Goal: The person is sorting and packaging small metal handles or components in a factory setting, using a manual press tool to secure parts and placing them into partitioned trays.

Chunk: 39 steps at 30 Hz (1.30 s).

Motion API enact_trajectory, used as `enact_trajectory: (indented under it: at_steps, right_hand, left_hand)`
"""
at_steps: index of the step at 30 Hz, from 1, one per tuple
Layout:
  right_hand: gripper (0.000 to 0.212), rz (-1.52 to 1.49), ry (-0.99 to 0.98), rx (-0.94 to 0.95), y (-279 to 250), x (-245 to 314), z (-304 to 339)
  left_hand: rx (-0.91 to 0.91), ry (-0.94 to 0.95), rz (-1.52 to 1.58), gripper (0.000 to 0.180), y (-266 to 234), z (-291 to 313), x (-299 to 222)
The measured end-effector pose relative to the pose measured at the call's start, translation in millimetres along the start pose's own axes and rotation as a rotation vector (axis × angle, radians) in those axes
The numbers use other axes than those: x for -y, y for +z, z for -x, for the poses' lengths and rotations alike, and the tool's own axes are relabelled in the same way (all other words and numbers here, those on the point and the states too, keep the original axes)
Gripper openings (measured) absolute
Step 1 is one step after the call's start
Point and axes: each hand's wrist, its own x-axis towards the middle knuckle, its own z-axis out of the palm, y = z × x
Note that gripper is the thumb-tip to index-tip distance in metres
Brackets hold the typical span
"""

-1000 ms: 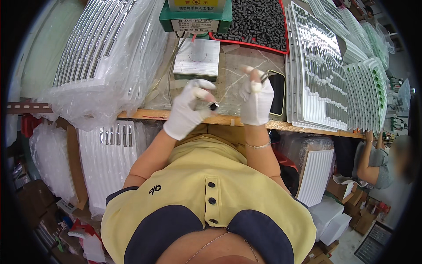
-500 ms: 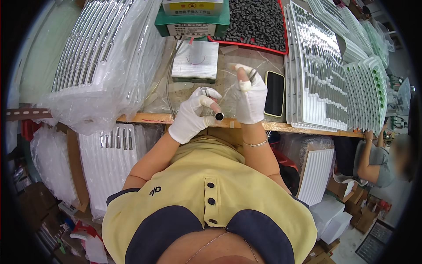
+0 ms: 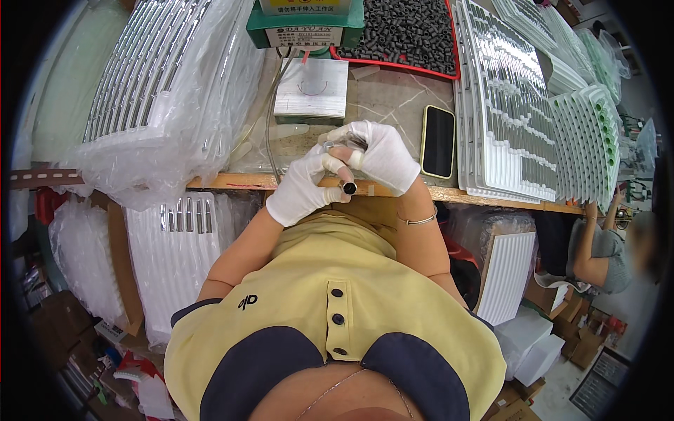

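Grey worktable [image 3: 404, 95] spread before you, with black fittings [image 3: 397, 35] in a red tray [image 3: 397, 68]. Near its edge, your left hand [image 3: 302, 188] pinched a small dark-ended tube [image 3: 349, 188]; your right hand [image 3: 385, 156], close beside, curled around shiny metal [image 3: 358, 142]. That tube looked light, stiff, probably slippery to 2 gloves, best gripped by its sides. Its dark end pointed toward you, long axis foreshortened, the rest hidden by fingers.

Getting bright, fairly even light on my end. Glare streaks on shiny tubes [image 3: 151, 63]. Fisheye bend, black corners, far-right person [image 3: 605, 256] partly blurred.
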Motion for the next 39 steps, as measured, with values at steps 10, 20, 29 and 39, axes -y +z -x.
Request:
enact_trajectory:
  at_steps: [10,20,29,39]
  right_hand:
    - [0.012,-0.163,-0.271,-0.406,-2,35,26]
    - [0.019,0.192,-0.326,-0.359,1,44,28]
    - [0.023,0.230,-0.372,-0.259,-1,18,19]
    - [0.037,0.070,-0.071,-0.483,-20,-12,26]
  left_hand:
    - [-0.129,-0.032,0.093,0.025,-5,1,-8]
    - [-0.153,-0.084,0.028,0.023,-8,-2,-5]
    - [-0.179,-0.077,-0.148,0.022,-8,-7,-8]
    - [-0.484,0.129,-0.812,0.028,-78,-100,-19]
